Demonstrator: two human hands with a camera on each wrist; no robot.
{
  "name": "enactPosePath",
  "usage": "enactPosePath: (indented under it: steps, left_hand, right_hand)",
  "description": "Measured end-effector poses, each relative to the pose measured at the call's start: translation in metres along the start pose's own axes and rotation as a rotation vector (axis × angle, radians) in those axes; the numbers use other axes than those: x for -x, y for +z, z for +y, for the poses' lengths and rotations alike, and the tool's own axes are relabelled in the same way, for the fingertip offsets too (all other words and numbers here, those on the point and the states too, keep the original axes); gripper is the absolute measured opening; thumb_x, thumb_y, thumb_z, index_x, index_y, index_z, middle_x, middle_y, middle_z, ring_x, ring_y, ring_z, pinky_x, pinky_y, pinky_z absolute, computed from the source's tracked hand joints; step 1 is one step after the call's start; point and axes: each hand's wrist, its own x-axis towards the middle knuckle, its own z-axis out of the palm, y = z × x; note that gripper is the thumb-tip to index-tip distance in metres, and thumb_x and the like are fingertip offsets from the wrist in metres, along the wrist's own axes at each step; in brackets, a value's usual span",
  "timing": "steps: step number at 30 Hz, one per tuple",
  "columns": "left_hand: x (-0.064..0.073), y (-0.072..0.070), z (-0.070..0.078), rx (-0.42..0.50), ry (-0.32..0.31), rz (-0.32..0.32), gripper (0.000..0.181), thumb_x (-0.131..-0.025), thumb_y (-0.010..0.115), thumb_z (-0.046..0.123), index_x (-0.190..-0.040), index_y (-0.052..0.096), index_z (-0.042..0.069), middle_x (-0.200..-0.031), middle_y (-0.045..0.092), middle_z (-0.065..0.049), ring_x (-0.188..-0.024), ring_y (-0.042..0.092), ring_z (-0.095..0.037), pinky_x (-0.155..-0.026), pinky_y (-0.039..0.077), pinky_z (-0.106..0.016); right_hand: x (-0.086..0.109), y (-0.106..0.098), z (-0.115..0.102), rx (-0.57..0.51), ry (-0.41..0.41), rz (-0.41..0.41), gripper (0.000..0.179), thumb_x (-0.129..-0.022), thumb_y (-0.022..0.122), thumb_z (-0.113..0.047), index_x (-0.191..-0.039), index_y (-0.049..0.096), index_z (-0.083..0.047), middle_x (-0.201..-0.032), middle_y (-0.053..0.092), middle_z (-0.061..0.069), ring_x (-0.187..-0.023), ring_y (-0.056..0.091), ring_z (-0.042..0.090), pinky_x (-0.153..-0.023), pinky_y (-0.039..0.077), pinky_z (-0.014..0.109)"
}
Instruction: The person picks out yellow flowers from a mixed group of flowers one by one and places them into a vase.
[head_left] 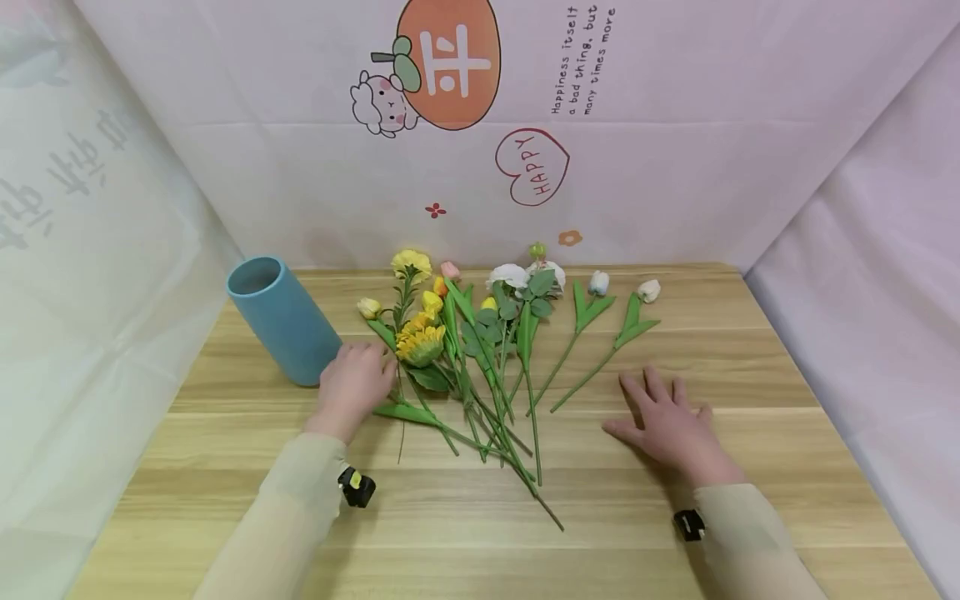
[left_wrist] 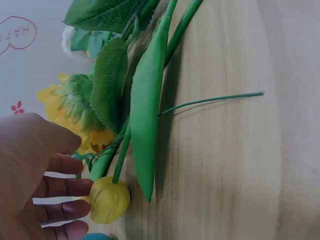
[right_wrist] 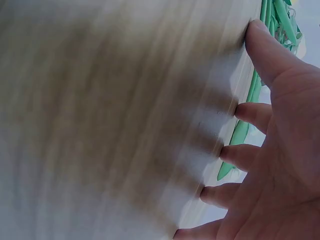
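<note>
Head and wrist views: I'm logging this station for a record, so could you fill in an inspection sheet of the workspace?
Surface: wood-grain tabletop.
Job's things: flowers lie loosely spread, many overlapping; blue vase stands left of them.
Clutter: nothing seen.
Hands: left hand at the flowers' left edge, grip unclear; right hand spread, fingertips on the tabletop.
Cables: nothing seen.
Surroundings: white printed backdrop behind the tabletop.

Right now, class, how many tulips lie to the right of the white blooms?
2: a blue-tinted tulip, nearer the white blooms, and a white tulip farther right. None seems hidden there.
</note>
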Motion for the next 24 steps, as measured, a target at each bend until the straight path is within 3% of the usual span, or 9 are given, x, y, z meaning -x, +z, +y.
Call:
enactPosePath:
  steps: [7,12,17,20,23,24]
  left_hand:
    - [-0.018,0.003,0.006,-0.059,-0.009,-0.025,0.031,-0.101,0.063,0.029,-0.112,0.071,0.001,-0.115,0.066,-0.023,-0.108,0.057,-0.045,-0.087,0.050,-0.058]
    - [-0.032,0.010,0.003,-0.009,-0.079,-0.080,0.024,-0.101,0.061,0.025,-0.090,0.068,0.005,-0.094,0.065,-0.019,-0.093,0.057,-0.041,-0.076,0.046,-0.053]
    - [-0.043,0.014,-0.001,0.039,-0.163,-0.111,0.027,-0.101,0.058,0.021,-0.075,0.058,0.012,-0.078,0.058,-0.011,-0.081,0.049,-0.036,-0.074,0.031,-0.046]
    - [-0.044,0.012,0.001,0.089,-0.196,-0.104,0.036,-0.101,0.054,0.015,-0.066,0.048,0.015,-0.065,0.046,-0.006,-0.069,0.042,-0.029,-0.072,0.028,-0.043]
    - [-0.044,0.006,0.004,0.185,-0.236,-0.076,0.043,-0.102,0.050,0.012,-0.062,0.038,0.016,-0.057,0.030,-0.002,-0.057,0.031,-0.021,-0.060,0.030,-0.037]
    - [-0.043,0.004,0.005,0.219,-0.240,-0.056,0.041,-0.103,0.049,0.012,-0.062,0.041,0.016,-0.056,0.032,-0.002,-0.055,0.031,-0.020,-0.057,0.031,-0.036]
  right_hand:
    - [0.002,-0.001,0.000,0.002,0.009,-0.010,0.098,-0.091,0.048,-0.079,-0.163,0.026,-0.016,-0.166,0.012,0.028,-0.145,0.008,0.065,-0.098,0.012,0.091]
    - [0.000,-0.001,-0.001,0.000,0.008,-0.011,0.098,-0.090,0.049,-0.079,-0.162,0.027,-0.015,-0.166,0.012,0.028,-0.145,0.008,0.065,-0.098,0.012,0.091]
    - [-0.001,0.000,-0.002,-0.004,0.006,-0.014,0.098,-0.091,0.050,-0.078,-0.162,0.027,-0.015,-0.166,0.012,0.029,-0.145,0.007,0.065,-0.098,0.012,0.091]
    - [-0.001,0.001,-0.001,-0.005,0.006,-0.016,0.098,-0.091,0.050,-0.077,-0.162,0.027,-0.014,-0.166,0.012,0.029,-0.146,0.006,0.065,-0.097,0.012,0.092]
    - [-0.001,0.003,0.001,-0.005,0.005,-0.013,0.098,-0.091,0.049,-0.078,-0.162,0.027,-0.015,-0.166,0.012,0.029,-0.146,0.006,0.065,-0.096,0.011,0.092]
    - [-0.002,0.003,0.001,-0.006,0.005,-0.012,0.099,-0.090,0.048,-0.079,-0.162,0.027,-0.015,-0.166,0.012,0.029,-0.146,0.006,0.065,-0.096,0.011,0.092]
